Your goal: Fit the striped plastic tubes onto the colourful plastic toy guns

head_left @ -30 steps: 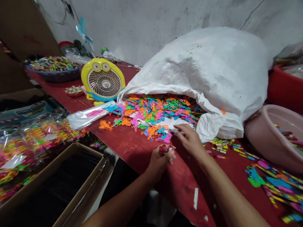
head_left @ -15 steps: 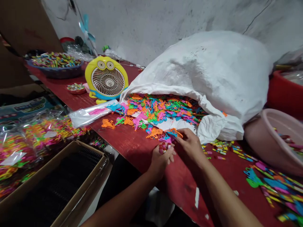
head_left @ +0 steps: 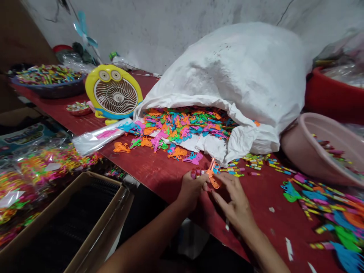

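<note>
My left hand (head_left: 192,191) is closed around a few small red and pink tubes (head_left: 197,173), whose ends stick out above its fingers. Upright by its thumb is an orange plastic piece (head_left: 214,179) with a lattice end, and a bit of blue shows behind it. My right hand (head_left: 231,195) pinches at this piece from the right, thumb below and fingers above. Just beyond my hands lie flat toy pieces: a pink one (head_left: 193,157) and an orange one (head_left: 178,153). Behind them, a white sack (head_left: 239,76) lies open, full of similar colourful pieces (head_left: 184,125).
A yellow fan (head_left: 118,93) and a clear bag (head_left: 93,142) stand left of the sack. A pink basin (head_left: 307,151) is at right, with scattered tubes and assembled pieces (head_left: 335,212) before it. A cardboard box (head_left: 85,227) sits lower left, beside filled bags (head_left: 54,163).
My right hand has drawn back from the pieces by the sack and brought the orange piece to my left hand. The view has shifted to the right.
</note>
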`<action>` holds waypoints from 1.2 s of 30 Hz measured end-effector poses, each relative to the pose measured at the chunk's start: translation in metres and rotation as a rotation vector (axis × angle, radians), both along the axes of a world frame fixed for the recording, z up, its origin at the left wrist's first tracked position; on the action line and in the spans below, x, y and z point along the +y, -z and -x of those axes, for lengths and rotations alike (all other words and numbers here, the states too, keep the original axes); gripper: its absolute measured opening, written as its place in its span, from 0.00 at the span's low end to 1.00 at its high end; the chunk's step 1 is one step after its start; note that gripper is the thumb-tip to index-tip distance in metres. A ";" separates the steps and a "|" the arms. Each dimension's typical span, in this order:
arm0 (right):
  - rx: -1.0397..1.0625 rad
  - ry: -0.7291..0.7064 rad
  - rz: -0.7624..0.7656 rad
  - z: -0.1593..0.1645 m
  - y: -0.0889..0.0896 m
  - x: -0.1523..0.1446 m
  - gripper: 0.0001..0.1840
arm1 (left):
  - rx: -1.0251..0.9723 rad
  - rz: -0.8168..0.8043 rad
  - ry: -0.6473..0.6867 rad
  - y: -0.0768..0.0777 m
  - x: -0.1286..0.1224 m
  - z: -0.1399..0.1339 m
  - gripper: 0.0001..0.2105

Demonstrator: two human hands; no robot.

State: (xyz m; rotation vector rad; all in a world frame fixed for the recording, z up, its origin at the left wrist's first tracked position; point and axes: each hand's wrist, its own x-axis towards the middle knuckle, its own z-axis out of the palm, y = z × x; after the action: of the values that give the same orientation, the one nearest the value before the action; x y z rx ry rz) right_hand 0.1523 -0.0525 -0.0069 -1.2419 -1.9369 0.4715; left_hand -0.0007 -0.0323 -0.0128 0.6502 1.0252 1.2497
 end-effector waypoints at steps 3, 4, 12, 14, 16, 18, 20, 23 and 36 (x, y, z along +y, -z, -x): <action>0.372 0.153 0.219 -0.005 -0.002 -0.003 0.35 | -0.012 -0.033 0.031 0.000 -0.003 -0.007 0.13; 0.463 0.185 0.311 -0.007 -0.002 -0.003 0.34 | -0.025 -0.067 0.071 0.000 -0.006 -0.010 0.14; 0.614 0.253 0.526 -0.026 -0.001 -0.015 0.18 | -0.083 -0.141 0.115 0.007 -0.014 -0.032 0.10; 0.611 0.352 0.467 -0.026 -0.004 -0.019 0.18 | -0.054 -0.120 0.137 0.009 -0.014 -0.033 0.13; 0.580 0.402 0.430 -0.022 -0.009 -0.022 0.18 | -0.059 -0.118 0.136 0.010 -0.014 -0.033 0.14; 0.535 0.411 0.406 -0.015 -0.015 -0.024 0.19 | -0.085 -0.125 0.115 0.011 -0.014 -0.034 0.12; 0.493 0.424 0.373 -0.007 -0.019 -0.026 0.20 | -0.116 -0.136 0.102 0.012 -0.015 -0.036 0.10; 0.443 0.444 0.319 0.002 -0.020 -0.028 0.20 | -0.133 -0.145 0.092 0.011 -0.016 -0.038 0.08; 0.104 0.439 0.049 0.002 -0.013 -0.034 0.12 | -0.115 -0.131 0.048 0.008 -0.017 -0.040 0.11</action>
State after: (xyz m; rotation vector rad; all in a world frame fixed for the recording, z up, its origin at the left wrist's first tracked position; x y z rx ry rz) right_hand 0.1499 -0.0864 0.0059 -1.5878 -1.5145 0.3469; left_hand 0.0392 -0.0496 -0.0211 0.6915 0.8337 1.3046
